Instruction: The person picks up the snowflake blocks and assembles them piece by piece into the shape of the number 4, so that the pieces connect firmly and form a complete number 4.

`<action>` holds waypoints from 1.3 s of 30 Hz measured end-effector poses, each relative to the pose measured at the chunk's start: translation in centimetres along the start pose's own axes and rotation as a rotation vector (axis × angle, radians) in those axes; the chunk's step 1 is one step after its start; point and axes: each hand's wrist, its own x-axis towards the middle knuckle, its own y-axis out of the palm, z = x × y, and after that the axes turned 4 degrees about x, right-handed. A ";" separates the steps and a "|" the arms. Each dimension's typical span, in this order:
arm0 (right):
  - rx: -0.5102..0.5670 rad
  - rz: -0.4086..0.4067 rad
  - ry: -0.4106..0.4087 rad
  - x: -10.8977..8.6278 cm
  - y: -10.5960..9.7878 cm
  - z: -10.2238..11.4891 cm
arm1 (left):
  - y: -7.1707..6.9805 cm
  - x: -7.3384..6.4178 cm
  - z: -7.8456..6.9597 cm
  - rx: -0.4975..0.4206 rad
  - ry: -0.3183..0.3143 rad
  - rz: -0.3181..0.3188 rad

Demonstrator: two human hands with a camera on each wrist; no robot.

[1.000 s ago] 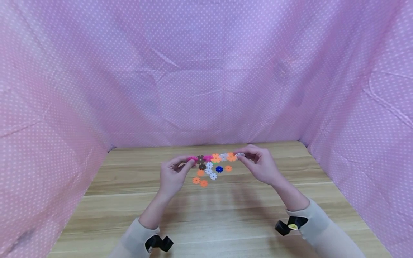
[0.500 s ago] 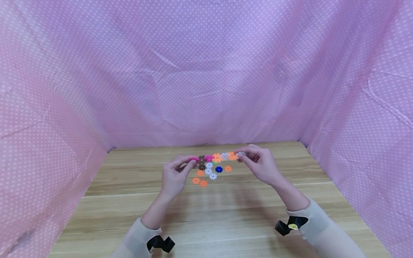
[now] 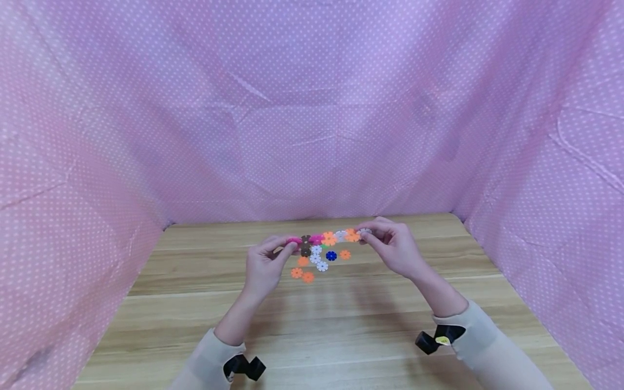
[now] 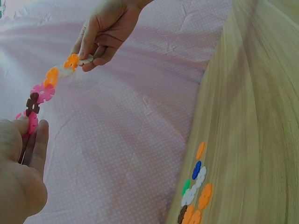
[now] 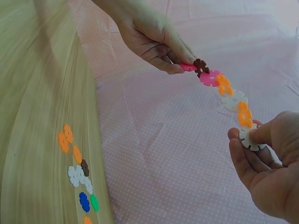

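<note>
A chain of interlocked plastic snowflake discs (image 3: 329,239) is stretched in the air between both hands. From left to right it runs pink, brown, pink, orange, white, orange, white. My left hand (image 3: 263,265) pinches the pink end disc (image 4: 32,122) between thumb and fingers. At the other end, my right hand (image 3: 396,250) pinches the white disc (image 5: 251,140). Below the chain, loose discs lie on the table: several orange ones (image 3: 308,277), several white ones (image 3: 322,266), a blue one (image 3: 331,255), a brown one (image 5: 85,167) and a green one (image 5: 94,202).
The wooden table (image 3: 322,341) extends under both arms. Pink dotted cloth (image 3: 312,124) hangs behind it and along both sides. Black wrist cameras (image 3: 427,343) are strapped over the sleeves.
My left hand has shifted slightly to the right, and the chain's left part has moved with it. The right hand has hardly moved. The discs on the table stay where they were.
</note>
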 end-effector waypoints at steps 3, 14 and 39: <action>-0.006 0.005 0.002 0.0 -0.1 0.0 | 0.0 0.0 0.1 0.007 0.008 0.006; -0.042 0.041 0.005 0.0 -0.5 -0.1 | 0.0 -0.1 0.1 0.086 0.023 0.035; 0.084 0.014 -0.031 -0.5 0.6 0.4 | 3.4 -0.7 -1.7 -0.253 -0.051 0.119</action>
